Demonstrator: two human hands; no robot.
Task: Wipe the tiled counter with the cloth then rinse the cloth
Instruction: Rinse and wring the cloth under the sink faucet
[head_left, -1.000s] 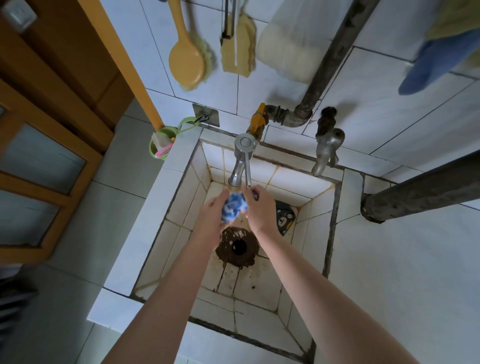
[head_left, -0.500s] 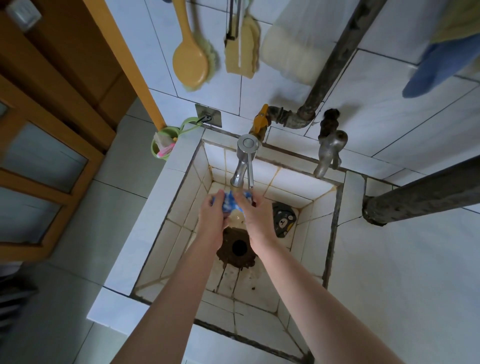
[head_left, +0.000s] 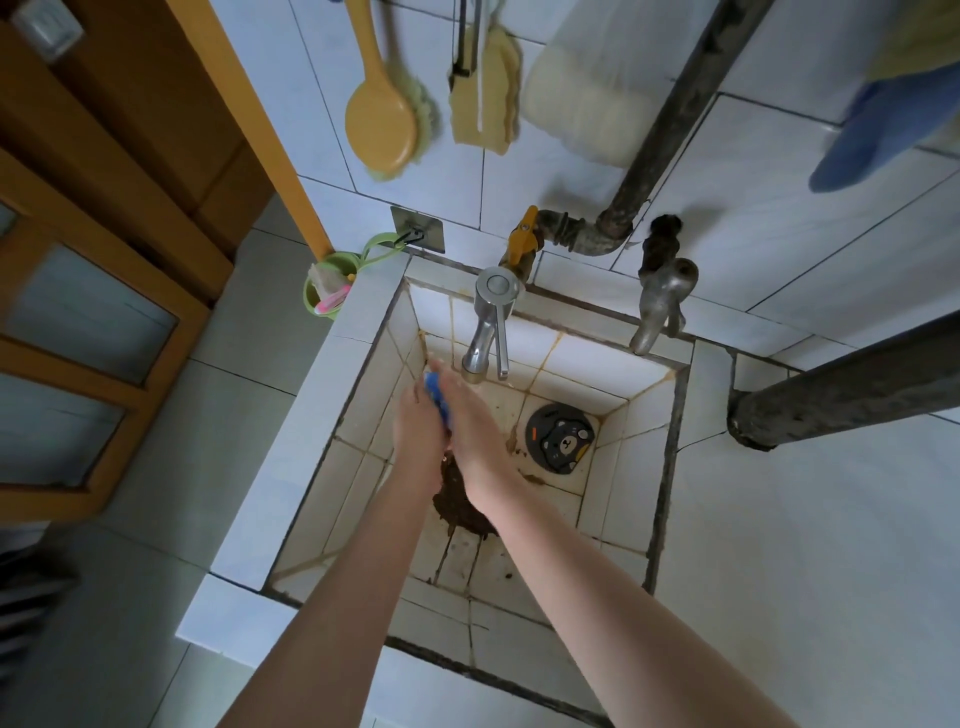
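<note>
A blue and white cloth (head_left: 437, 399) is sandwiched between my two hands inside the tiled sink (head_left: 332, 400), just below the spout of the chrome tap (head_left: 485, 332). My left hand (head_left: 417, 431) holds the cloth from the left with its fingers curled round it. Against the cloth's right side my right hand (head_left: 475, 428) lies flat, fingers stretched out towards the tap. Only a thin edge of the cloth shows. The white tiled counter (head_left: 789, 571) spreads to the right of the sink.
A dark stained drain (head_left: 462, 506) lies under my wrists, a round bear-print stopper (head_left: 559, 439) to its right. An old tap (head_left: 658, 304) and a thick dark pipe (head_left: 857, 387) stand at the right. A green cup (head_left: 326, 291) and a yellow brush (head_left: 382, 122) hang on the wall.
My hands have turned and shifted left under the spout. The cloth, earlier bunched between my fingertips, is now pressed between the two hands with my right hand laid flat over it.
</note>
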